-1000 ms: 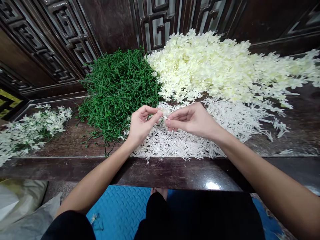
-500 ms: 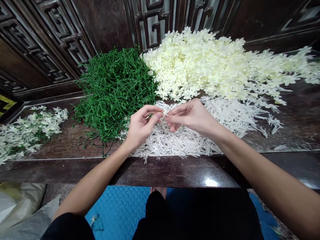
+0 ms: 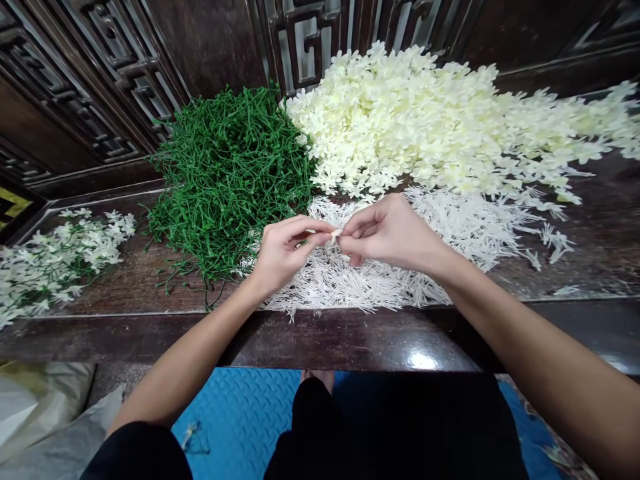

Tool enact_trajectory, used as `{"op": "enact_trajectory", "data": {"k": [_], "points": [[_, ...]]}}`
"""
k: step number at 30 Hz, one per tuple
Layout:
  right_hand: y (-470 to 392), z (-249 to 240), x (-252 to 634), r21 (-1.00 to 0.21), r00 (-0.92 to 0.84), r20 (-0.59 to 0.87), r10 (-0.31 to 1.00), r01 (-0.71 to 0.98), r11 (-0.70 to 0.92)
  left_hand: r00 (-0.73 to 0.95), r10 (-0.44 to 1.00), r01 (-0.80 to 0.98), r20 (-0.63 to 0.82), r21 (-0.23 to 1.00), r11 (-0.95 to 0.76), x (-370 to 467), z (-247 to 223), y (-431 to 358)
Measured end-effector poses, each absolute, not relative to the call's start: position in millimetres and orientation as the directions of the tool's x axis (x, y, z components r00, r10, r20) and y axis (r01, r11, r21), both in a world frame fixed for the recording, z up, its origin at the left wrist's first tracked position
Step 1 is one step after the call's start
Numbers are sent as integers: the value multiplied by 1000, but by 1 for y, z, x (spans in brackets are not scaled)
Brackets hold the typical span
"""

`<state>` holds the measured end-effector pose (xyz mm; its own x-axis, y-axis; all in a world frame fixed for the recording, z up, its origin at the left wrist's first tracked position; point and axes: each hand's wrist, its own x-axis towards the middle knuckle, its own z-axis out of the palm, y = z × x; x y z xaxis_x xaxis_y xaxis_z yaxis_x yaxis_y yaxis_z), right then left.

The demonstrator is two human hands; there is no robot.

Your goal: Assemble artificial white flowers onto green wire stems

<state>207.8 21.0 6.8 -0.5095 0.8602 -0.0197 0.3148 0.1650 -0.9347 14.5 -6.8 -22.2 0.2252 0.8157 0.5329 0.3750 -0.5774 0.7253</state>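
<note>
Between my fingertips is a small whitish flower piece [image 3: 335,235], mostly covered, so its exact form is hard to make out. My left hand [image 3: 289,251] pinches it from the left with thumb and forefinger. From the right, my right hand [image 3: 393,233] closes thumb and fingers on it too. Both hands hover over a heap of thin white plastic stamens [image 3: 370,287]. Behind them lies a large pile of cream artificial flower petals [image 3: 415,127]. A tangle of green plastic stems [image 3: 235,173] sits to the left of that pile.
Assembled white flowers with green stems [image 3: 65,263] lie at the far left of the dark wooden bench [image 3: 350,340]. Carved wooden lattice [image 3: 310,47] rises behind. Below are a blue textured mat [image 3: 240,413] and pale bags [image 3: 50,413] at lower left.
My hands have shifted slightly to the right, still meeting at the small piece. My left fingers have straightened somewhat. The piles stay as they were; the view has tilted a little.
</note>
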Motion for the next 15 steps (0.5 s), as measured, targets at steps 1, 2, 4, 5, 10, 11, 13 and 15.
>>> {"op": "enact_trajectory", "data": {"k": [1,2,4,5,10,11,13,15], "points": [[20,7,208,-928,-509,-18,860,329,175,243,802,390,545,702,-596,14,-22,-7],[20,7,208,-925,-511,-14,859,333,183,251,792,398,556,687,-608,14,-22,-7],[20,7,208,-931,-525,-8,851,314,186,249,788,401,563,681,-613,14,-21,-7],[20,7,208,-938,-531,-2,848,294,182,237,796,397,557,692,-603,14,-21,-7],[21,5,209,-970,-521,56,852,173,170,150,876,312,458,819,-482,14,-21,-6],[20,5,209,-971,-512,73,856,159,178,142,885,297,443,834,-465,13,-21,-5],[20,5,208,-967,-500,98,861,156,200,145,892,281,428,847,-452,13,-20,-6],[19,6,208,-961,-496,102,862,176,215,154,886,268,438,844,-464,13,-20,-6]]}}
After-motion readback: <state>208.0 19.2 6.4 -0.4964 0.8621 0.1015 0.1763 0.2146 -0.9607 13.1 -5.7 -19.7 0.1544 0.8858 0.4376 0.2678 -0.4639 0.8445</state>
